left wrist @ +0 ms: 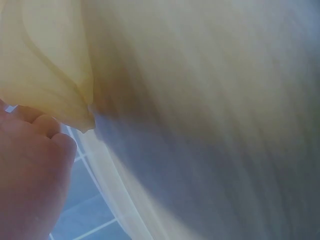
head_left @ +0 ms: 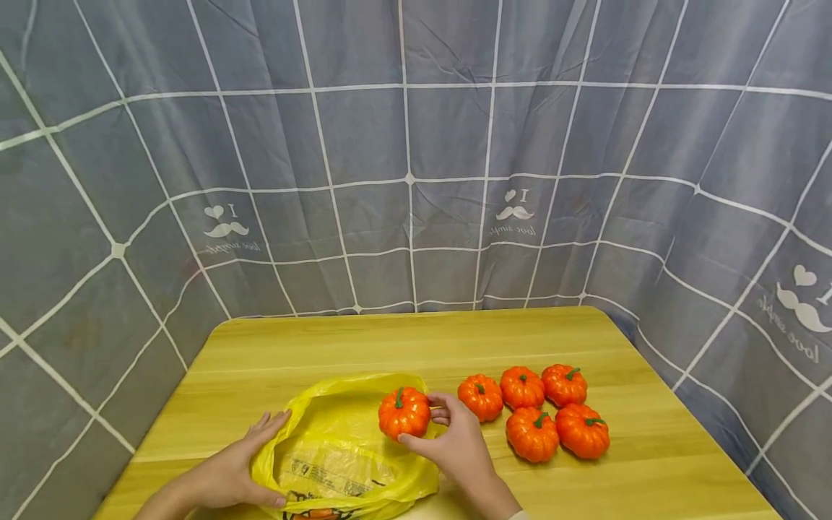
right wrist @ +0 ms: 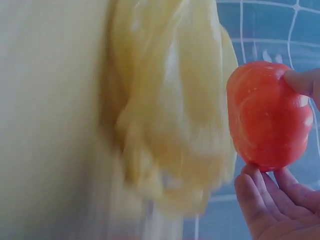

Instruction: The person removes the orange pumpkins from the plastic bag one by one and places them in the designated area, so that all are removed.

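A yellow plastic bag point(head_left: 351, 473) lies on the table with its mouth spread and printing inside. My left hand point(head_left: 237, 462) rests against the bag's left rim, thumb and fingers spread wide apart. In the left wrist view, the fingertips point(left wrist: 47, 125) meet the lower edge of the yellow plastic. Over the right side of the bag's mouth, my right hand point(head_left: 458, 440) grips a small orange pumpkin point(head_left: 404, 414) with a green stem. Thumb and fingers clasp opposite sides of this pumpkin point(right wrist: 267, 117) in the right wrist view.
Several more orange pumpkins point(head_left: 533, 435) sit in a loose cluster right of the bag. The wooden table point(head_left: 364, 343) reaches back to a grey curtain point(head_left: 448, 137) with white grid lines, which surrounds it on three sides.
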`<state>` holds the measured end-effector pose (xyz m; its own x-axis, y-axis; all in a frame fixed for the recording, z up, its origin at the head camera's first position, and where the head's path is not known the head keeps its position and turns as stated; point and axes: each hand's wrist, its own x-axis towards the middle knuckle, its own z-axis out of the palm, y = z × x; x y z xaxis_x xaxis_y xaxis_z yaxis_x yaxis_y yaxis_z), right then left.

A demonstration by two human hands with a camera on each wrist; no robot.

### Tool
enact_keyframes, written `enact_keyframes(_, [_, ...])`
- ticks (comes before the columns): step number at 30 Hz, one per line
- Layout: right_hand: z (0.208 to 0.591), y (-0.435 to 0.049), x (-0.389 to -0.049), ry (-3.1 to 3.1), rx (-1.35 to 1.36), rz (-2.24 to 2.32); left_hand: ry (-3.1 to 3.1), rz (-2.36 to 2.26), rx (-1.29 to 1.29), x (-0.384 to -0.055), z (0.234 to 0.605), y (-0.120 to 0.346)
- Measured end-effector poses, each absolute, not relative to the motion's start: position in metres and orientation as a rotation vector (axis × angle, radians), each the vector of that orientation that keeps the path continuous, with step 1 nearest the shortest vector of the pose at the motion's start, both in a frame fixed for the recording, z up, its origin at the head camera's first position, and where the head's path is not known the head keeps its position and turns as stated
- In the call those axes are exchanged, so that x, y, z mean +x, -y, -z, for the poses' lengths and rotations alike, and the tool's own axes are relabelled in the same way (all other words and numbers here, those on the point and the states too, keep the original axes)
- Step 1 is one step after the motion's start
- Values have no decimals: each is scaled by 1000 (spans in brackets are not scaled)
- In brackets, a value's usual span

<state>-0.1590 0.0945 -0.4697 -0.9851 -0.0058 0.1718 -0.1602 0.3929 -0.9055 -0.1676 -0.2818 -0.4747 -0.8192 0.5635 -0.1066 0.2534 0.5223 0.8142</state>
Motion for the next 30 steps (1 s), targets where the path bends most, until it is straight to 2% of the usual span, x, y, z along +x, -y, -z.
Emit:
enact_keyframes(8, [478, -142, -133, 2448, -80, -1572, -2407, -1201, 658, -167, 476, 286])
enact_keyframes(16, [484, -165, -116, 2511, -331, -1454, -2397, -1184, 628, -167, 477, 290])
enact_keyframes(30, [484, -174, -111, 2731, -217, -961, -2402, -1197, 697, -166, 480, 292])
